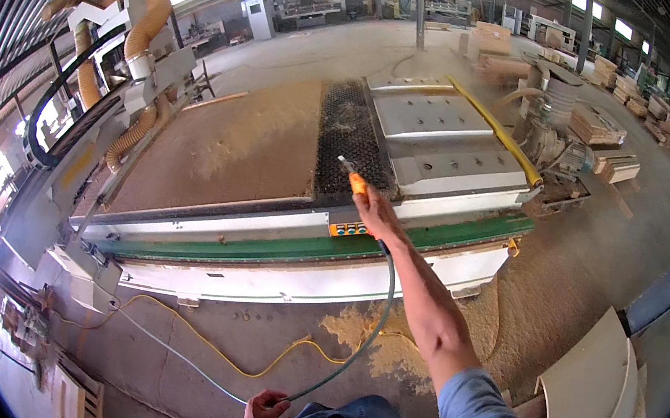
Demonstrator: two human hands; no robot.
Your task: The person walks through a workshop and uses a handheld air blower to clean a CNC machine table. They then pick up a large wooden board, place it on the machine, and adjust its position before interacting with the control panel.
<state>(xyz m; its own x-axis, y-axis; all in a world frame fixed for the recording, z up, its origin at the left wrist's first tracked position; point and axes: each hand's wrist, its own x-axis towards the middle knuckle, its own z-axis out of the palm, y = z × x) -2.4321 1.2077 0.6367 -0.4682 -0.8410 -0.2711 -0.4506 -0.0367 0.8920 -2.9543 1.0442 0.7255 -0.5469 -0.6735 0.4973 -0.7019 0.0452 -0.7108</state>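
My right hand (375, 216) is closed around an orange air blow gun (358, 184), arm stretched out over the near edge of a large woodworking machine. The gun's metal tip hovers above the dark, textured strip (351, 139) of the machine bed. From the gun a dark green air hose (382, 317) loops down to my left hand (264, 411), whose fingers are wrapped around it by my lap. Left of the strip lies a brown board (230, 140) dusted with pale sawdust (256, 135). Just below my right hand is an orange button panel (347, 229).
White cover panels (453, 144) and a yellow tube (494, 128) form the bed's right side. The machine head with tan ducts (149, 11) stands left. A yellow hose (254, 374) and sawdust (391, 360) lie on the floor. Stacked wood (596, 125) stands at right.
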